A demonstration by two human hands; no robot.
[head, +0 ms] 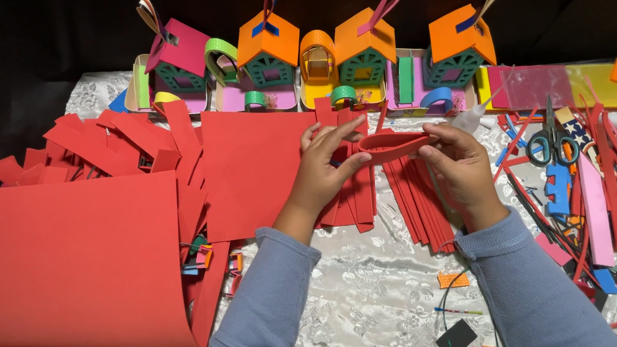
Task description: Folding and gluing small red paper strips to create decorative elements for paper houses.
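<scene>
1. Red foam strip point(394, 144), bent into a flat loop, sits between both hands above the tabletop point(363, 288), just over a pile of cut red strips point(415, 201).
2. Left hand point(325, 168) pinches the loop's left end, thumb under and fingers half curled on top.
3. Right hand point(458, 162) grips the loop's right end, fingers closed around it.
4. Large red foam sheet point(71, 261) lies to the left, one edge curling up.
5. Scissors point(552, 141) rest to the right among coloured scraps.
6. Little paper houses point(357, 54) stand in a row along the far edge.
</scene>
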